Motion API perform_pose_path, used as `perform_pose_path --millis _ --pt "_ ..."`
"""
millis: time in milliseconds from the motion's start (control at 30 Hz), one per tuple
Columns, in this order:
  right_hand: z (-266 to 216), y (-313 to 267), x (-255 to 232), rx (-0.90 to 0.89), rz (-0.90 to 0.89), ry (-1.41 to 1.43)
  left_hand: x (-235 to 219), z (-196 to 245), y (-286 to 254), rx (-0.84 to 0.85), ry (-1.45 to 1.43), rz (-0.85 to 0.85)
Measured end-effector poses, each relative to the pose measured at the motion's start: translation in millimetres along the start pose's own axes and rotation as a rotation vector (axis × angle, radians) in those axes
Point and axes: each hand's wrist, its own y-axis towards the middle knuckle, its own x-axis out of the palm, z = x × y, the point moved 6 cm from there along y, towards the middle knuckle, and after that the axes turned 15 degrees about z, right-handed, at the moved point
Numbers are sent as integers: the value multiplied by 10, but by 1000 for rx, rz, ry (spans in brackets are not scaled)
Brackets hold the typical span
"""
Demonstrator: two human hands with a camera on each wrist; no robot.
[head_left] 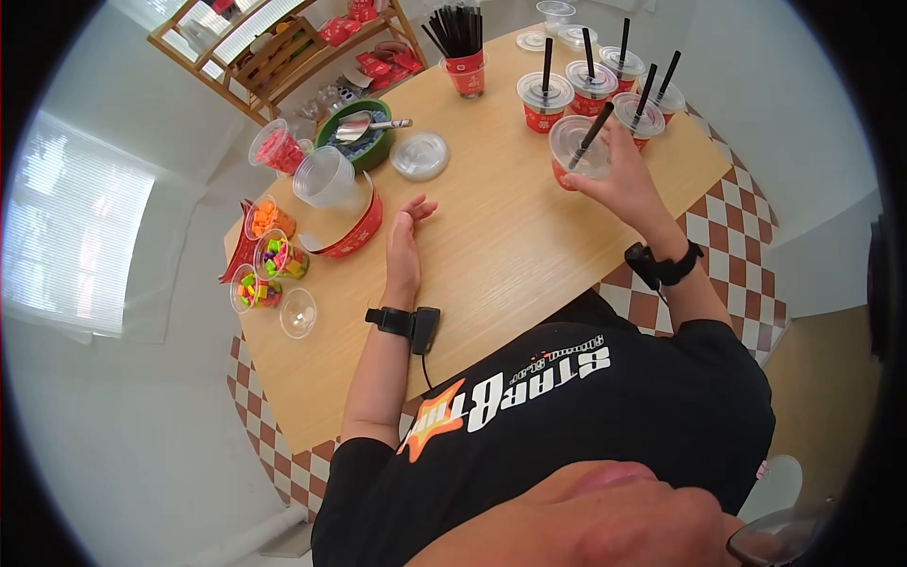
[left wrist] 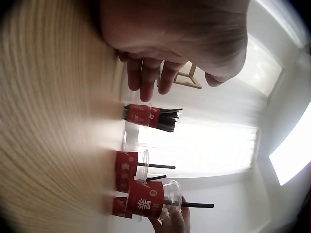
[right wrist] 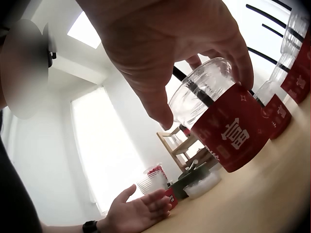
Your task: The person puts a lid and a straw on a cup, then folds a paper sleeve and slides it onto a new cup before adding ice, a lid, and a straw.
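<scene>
My right hand point(head_left: 625, 184) grips a clear lidded cup point(head_left: 578, 142) by its top, thumb on one side and fingers on the other. The cup wears a red sleeve point(right wrist: 233, 128) with white lettering, and a black straw point(head_left: 592, 135) rises through its lid. It is close over the table, just in front of several similar cups with straws point(head_left: 545, 115). My left hand point(head_left: 403, 253) stays low by the tabletop with fingers extended, holding nothing. Just left of it is a red-sided container point(head_left: 364, 231), with clear stacked cups point(head_left: 324, 177) beside it.
Cups of colourful pieces point(head_left: 281, 257), orange pieces point(head_left: 268, 218) and red pieces point(head_left: 277, 148) line the left side. A green bowl point(head_left: 385, 146) holds a metal scoop point(head_left: 357, 126). Clear lids point(head_left: 419, 155) lie beside it. A cup of black straws point(head_left: 468, 80) stands at the back.
</scene>
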Motion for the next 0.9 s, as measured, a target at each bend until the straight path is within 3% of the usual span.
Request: perform_pose_path --millis 133,233,300,433,500,567,667,733,800,900 --pt "474 57 -64 43 10 -160 152 172 -85 59 127 -21" --pt "631 37 65 -53 51 -213 352 430 -263 93 180 -106" --pt "443 51 21 -251 134 -511 539 664 -384 101 193 -160" --pt "402 109 56 -157 16 -489 1062 1373 -823 483 336 -541" --pt "390 114 11 -159 90 -551 1276 1760 -1051 670 317 -663" --pt "411 91 -63 -257 214 -384 1416 2075 -1309 783 241 -720" --pt "81 16 -128 -351 241 -252 1532 2342 -1610 882 20 -670" --pt "45 -60 -136 -287 263 -154 1577 2418 -1688 886 -34 -578" --pt "-16 -92 -26 -288 203 -98 1538 2524 -1734 898 -233 -566" --pt "-147 -162 89 -236 110 -97 1443 2519 -1791 907 -225 -485"
